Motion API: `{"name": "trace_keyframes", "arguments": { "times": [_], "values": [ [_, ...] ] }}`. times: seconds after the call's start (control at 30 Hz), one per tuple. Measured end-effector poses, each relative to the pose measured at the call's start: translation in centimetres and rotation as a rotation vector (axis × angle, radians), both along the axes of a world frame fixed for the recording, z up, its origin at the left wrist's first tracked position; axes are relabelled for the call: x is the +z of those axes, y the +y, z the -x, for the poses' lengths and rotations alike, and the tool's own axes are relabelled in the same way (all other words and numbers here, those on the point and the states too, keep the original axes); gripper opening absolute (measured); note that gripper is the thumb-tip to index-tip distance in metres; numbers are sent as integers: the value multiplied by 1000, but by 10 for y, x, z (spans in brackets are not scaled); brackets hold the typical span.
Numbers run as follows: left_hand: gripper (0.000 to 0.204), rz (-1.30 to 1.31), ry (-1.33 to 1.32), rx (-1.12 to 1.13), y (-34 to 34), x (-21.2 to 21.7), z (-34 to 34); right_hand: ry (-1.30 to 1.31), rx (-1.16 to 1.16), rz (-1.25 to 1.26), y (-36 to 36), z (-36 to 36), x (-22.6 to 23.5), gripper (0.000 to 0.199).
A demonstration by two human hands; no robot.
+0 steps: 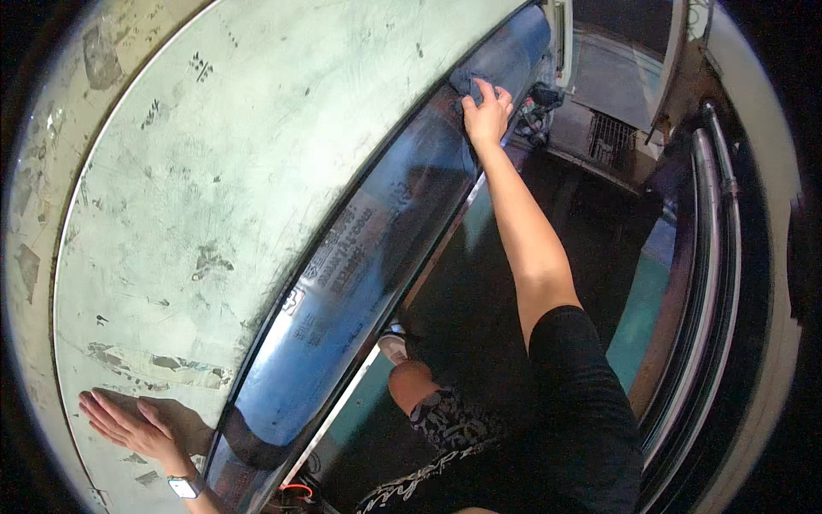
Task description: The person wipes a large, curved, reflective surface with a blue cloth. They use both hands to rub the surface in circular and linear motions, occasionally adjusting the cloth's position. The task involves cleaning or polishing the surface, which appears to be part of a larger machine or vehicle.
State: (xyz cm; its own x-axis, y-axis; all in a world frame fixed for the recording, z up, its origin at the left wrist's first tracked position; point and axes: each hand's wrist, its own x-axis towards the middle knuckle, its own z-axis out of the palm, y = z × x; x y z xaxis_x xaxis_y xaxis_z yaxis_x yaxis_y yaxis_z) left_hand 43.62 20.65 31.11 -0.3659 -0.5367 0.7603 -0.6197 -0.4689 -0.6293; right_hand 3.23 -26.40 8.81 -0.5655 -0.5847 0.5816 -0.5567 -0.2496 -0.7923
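My right hand [488, 111] reaches to the far end of a long, shiny blue roller [295, 377] and presses a dark, crumpled cloth [464, 81] against its surface. Raised print shapes on a paler plate [355, 244] show along the roller's middle. My left hand [130, 426] lies flat with fingers stretched out on a large pale green panel [223, 163], holding nothing. That panel is scuffed and marked with dark smudges and torn patches. On my left wrist sits a watch [183, 487].
A thin metal rail [347, 390] runs along the roller's near side. To the right, curved metal bars [706, 197] line a dark machine wall. A floor grate [611, 135] lies at the far right. My leg and shoe [393, 347] show below the roller.
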Motion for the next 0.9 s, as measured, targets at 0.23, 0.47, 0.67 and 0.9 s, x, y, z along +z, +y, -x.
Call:
{"name": "trace_keyframes", "arguments": {
  "times": [0.23, 0.47, 0.67, 0.9],
  "values": [
    [53, 4, -41, 47, 16, 5, -8, 348, 373, 119, 96, -48, -14, 40],
    [57, -10, -31, 35, 3, 0, -6, 206, 46, 1, 4, 1, 25, 36],
    [53, 17, -52, 37, 10, 3, -5, 502, 549, 134, 101, -49, 8, 40],
    [55, -20, -44, 9, 8, 5, 1, 534, 240, 29, 21, 6, 34, 38]
  ]
}}
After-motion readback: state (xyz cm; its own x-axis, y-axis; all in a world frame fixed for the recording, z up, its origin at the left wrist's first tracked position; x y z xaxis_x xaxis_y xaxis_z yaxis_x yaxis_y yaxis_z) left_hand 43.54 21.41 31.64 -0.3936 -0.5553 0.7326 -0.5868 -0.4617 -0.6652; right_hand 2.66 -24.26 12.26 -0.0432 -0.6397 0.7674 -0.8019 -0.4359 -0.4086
